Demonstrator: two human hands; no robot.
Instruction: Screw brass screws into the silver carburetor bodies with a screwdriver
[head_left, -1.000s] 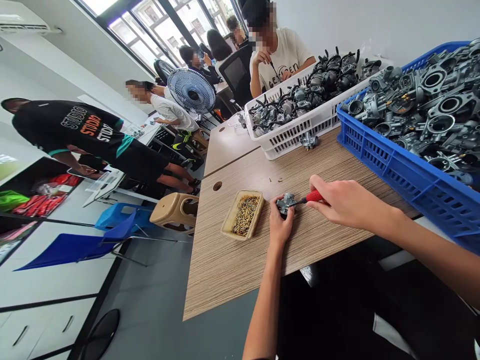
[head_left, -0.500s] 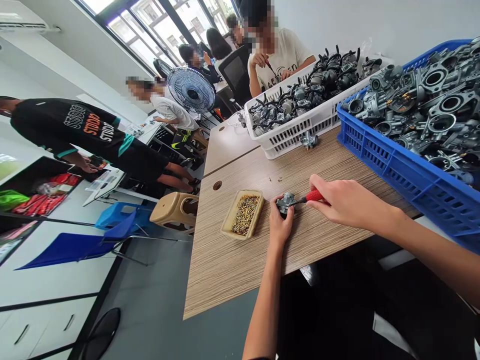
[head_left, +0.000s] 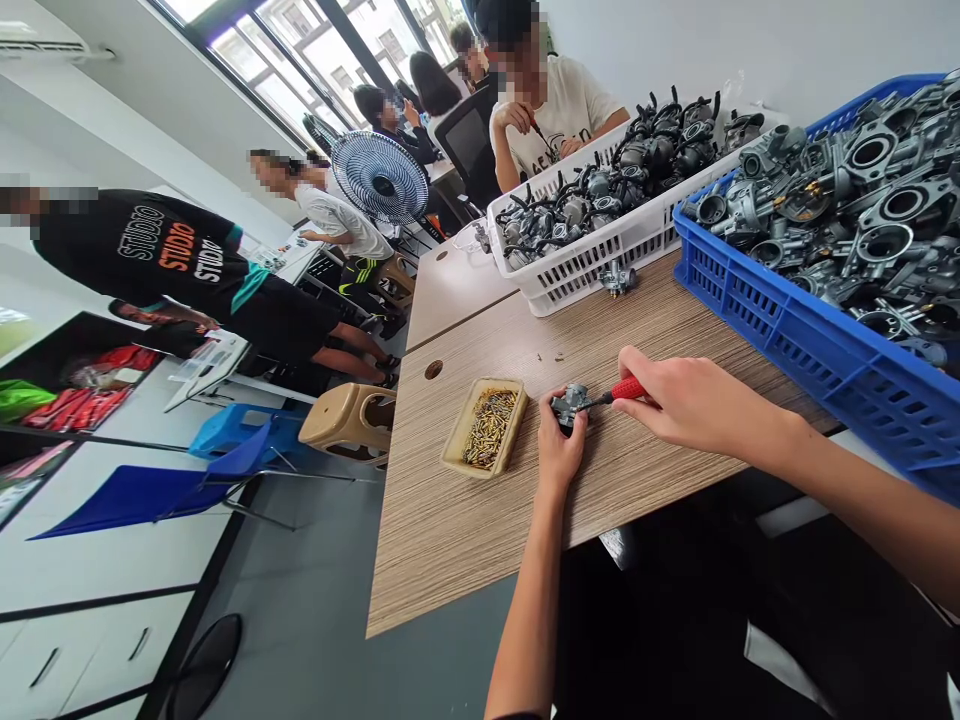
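My left hand (head_left: 561, 447) is closed around a small grey metal carburetor part (head_left: 568, 403), holding it down on the wooden table (head_left: 637, 320). My right hand (head_left: 686, 405) grips a red-handled screwdriver (head_left: 626, 391) whose tip meets the part from the right. Just left of the part lies a beige tray (head_left: 486, 428) filled with small brass screws.
A blue crate (head_left: 817, 340) heaped with grey carburetor bodies fills the right side. Behind it stands a white basket (head_left: 592, 265) of darker assembled parts, with one loose part (head_left: 616, 278) in front. A person in a pale shirt sits across; others, a fan (head_left: 379, 178) and a stool (head_left: 349, 420) are left.
Both hands keep their place on the part and screwdriver. The view has shifted slightly, and the people at the left have moved a little.
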